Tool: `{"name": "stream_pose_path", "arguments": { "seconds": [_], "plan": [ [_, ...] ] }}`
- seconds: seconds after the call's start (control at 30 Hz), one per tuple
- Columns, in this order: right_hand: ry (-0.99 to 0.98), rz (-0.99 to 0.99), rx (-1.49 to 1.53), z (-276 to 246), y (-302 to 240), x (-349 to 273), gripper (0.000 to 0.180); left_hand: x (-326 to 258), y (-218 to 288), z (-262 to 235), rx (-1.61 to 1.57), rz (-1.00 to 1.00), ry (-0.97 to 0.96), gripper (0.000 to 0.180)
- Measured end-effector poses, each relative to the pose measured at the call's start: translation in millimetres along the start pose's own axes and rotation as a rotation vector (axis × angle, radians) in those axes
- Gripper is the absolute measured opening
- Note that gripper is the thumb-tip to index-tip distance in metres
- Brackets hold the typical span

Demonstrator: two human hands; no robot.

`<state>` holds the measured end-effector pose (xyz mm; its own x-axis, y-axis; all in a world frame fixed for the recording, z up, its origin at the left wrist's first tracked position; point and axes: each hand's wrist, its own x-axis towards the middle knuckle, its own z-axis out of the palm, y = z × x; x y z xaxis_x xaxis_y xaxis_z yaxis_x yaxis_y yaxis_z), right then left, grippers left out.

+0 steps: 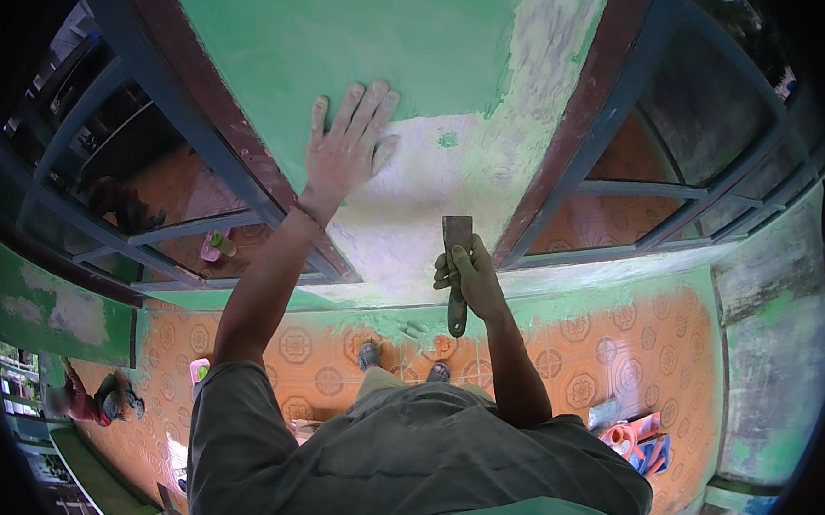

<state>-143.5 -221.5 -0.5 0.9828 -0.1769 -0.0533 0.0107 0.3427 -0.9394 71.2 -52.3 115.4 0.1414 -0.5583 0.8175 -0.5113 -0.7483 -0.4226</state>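
Flat against the wall panel [357, 30] rests my left hand [343, 150], its dusty fingers spread out. The hand lies where green paint meets a pale, scraped area [418, 174]. My right hand [473, 273] is wrapped round a scraper [458, 230] with a flat dark blade pointing up and its handle hanging below the fist. The blade stands in front of the pale lower part of the wall; whether it touches cannot be made out. Green paint with a ragged edge borders a bare whitish strip [551, 49] at the upper right.
Windows with blue-grey frames [603, 185] and brown posts flank the panel. Orange patterned tiles [565, 380] cover the floor, with paint flakes near the wall's foot. Pink and blue items [637, 441] lie at the lower right. Another person [101, 400] is at the far left.
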Motion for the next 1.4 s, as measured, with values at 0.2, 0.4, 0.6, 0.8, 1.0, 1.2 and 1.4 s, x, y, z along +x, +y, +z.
{"name": "stream_pose_path", "arguments": {
  "seconds": [0.2,0.4,0.6,0.8,1.0,1.2,1.4],
  "plan": [
    [-0.117,0.000,0.020,35.7,-54.4,7.0,0.013,-84.5,27.8,6.8,-0.178,0.016,-0.124,0.052],
    [-0.147,0.013,0.027,68.3,-59.5,9.8,0.012,-207.8,50.7,17.3,-0.323,-0.126,-0.585,0.064],
    [-0.141,-0.030,-0.081,78.7,-40.7,14.2,0.014,-308.2,77.2,-6.6,-0.192,-0.238,-1.547,0.084],
    [-0.073,-0.140,-0.134,102.0,-11.2,40.9,0.021,-281.6,64.9,-8.5,-1.190,-0.696,-1.178,0.062],
    [0.069,-0.152,-0.326,129.8,37.3,76.6,0.027,-177.8,51.4,-25.5,-1.819,-1.177,-0.476,0.045],
    [0.307,-0.315,-0.465,147.7,91.1,92.8,0.029,-170.6,50.1,-19.8,-1.702,-1.279,-0.462,0.042],
    [0.394,-0.188,-0.494,151.6,103.5,94.8,0.033,-188.6,50.7,-4.0,-1.673,-1.313,-0.363,0.031]
  ]
}}
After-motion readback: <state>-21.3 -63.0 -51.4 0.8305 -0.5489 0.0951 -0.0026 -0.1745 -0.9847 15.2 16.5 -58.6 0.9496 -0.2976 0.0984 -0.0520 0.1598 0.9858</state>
